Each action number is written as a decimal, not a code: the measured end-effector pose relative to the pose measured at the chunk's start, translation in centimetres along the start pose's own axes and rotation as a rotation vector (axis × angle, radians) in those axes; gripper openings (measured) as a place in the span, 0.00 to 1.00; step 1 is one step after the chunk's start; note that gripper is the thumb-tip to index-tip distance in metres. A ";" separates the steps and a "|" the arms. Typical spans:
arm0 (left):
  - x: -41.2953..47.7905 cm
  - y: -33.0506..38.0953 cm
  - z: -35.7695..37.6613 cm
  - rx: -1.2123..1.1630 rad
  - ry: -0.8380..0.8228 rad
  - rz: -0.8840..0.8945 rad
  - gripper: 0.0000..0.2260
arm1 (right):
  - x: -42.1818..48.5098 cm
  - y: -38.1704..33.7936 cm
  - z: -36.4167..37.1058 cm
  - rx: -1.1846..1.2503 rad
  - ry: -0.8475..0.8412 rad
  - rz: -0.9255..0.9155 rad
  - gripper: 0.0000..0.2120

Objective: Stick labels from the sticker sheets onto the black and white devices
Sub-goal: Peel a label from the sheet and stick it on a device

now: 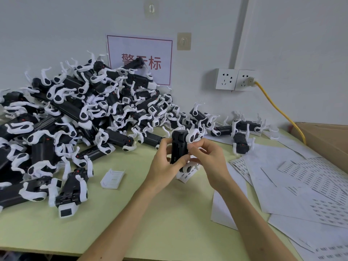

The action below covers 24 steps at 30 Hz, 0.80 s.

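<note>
Left hand (pixel 165 163) grips the black and white device (pixel 178 147) upright over the table, fingers curled round its black body. Right hand (pixel 206 157) pinches its right edge; any label there is hidden. Judged light, rigid plastic: hold the body, as the thin white arms look breakable. Sticker sheets (pixel 308 176) lie to the right, the device pile (pixel 75 113) beyond on the left.

Even soft light; faint shadows; edges warped.

Both hands (pixel 167 162) gripping upright device (pixel 178 147), device pile (pixel 75 113) left
</note>
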State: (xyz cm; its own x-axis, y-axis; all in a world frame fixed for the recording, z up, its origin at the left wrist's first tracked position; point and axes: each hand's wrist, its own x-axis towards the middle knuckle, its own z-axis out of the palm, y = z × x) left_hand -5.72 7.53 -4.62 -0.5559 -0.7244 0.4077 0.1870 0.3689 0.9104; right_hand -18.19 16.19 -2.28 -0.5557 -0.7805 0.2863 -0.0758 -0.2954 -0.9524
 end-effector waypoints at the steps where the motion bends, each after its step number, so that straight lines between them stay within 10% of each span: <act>1: 0.1 0.0 -0.1 -0.018 -0.011 -0.011 0.20 | 0.0 -0.2 0.0 0.027 0.006 0.026 0.12; 15: 0.8 1.0 -0.8 -0.671 -0.137 -0.413 0.17 | 0.1 -0.7 -0.1 0.202 -0.085 0.118 0.12; 24: 1.8 -0.2 -1.5 -0.757 0.146 -0.484 0.22 | 0.9 0.0 -1.8 0.040 0.371 0.097 0.06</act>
State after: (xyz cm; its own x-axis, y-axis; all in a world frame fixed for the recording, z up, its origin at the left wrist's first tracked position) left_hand -5.57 5.31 -3.94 -0.6135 -0.7864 -0.0727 0.4704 -0.4378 0.7662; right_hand -20.21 16.47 -2.16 -0.8212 -0.5555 0.1308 0.0201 -0.2573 -0.9661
